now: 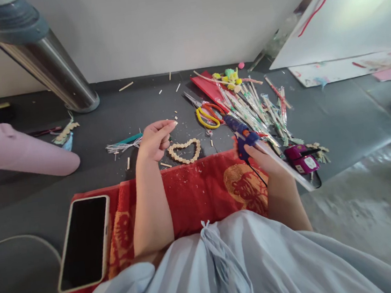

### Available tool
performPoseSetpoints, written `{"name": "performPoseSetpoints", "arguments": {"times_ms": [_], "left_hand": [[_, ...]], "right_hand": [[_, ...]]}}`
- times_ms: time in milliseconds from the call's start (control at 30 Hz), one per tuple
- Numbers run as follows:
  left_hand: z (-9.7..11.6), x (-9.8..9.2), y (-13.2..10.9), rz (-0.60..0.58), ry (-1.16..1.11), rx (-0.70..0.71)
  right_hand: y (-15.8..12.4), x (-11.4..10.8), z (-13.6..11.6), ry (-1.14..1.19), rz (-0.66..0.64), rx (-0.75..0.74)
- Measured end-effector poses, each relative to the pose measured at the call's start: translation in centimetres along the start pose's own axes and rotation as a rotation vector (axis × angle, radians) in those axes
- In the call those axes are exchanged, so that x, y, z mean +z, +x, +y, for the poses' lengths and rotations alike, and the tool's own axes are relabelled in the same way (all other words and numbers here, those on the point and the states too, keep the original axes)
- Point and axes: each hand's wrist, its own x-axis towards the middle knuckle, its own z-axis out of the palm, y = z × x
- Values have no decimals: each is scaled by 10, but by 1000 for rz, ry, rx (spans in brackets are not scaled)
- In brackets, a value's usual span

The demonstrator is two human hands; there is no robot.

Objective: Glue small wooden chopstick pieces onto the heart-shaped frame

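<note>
My left hand (155, 139) is closed in a pinch on a small cream piece (175, 122), too small to make out fully. Just right of it, a heart-shaped ring of small cream pieces (199, 150) lies on the dark tabletop by the towel's edge. In my right hand (262, 157) is a blue hot glue gun (241, 134), its nozzle pointing up and left. A long whitish glue stick (295, 172) juts from its back. Scissors (208, 118) with yellow and orange handles rest beyond the nozzle.
A red towel (197, 198) covers the near edge, with a phone (84, 241) on its left. A pink tumbler (37, 152) and steel flask (63, 72) stand at left. Wrapped sticks (251, 107) lie behind the glue gun; a purple power adapter (302, 159) sits right of it.
</note>
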Motion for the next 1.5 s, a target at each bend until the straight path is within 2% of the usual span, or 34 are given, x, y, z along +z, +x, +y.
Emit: {"name": "performPoseSetpoints", "arguments": {"times_ms": [100,167,300,400,533,633,767,1000,1500], "left_hand": [[0,-1,0,-20,-27,12],[0,-1,-1,-34,-45,12],[2,-1,-2,-59,-40,-19],[4,1,-4,-80,-18,-52],[6,5,-5,-68,-9,-107],[7,7,-5,-54,-2,-151],[5,8,-5,-62,23,-165],[2,5,-2,-109,55,-188],[3,9,-1,-99,98,-280]], "right_hand": [[7,24,-12,310,-76,-52],[15,40,-26,437,-103,-98],[37,69,-60,325,-48,-128],[59,89,-74,298,-17,-205],[81,117,-73,272,19,-263],[86,131,-66,239,70,-270],[86,137,-58,221,120,-283],[90,134,-50,198,162,-370],[95,131,-45,236,184,-310]]}}
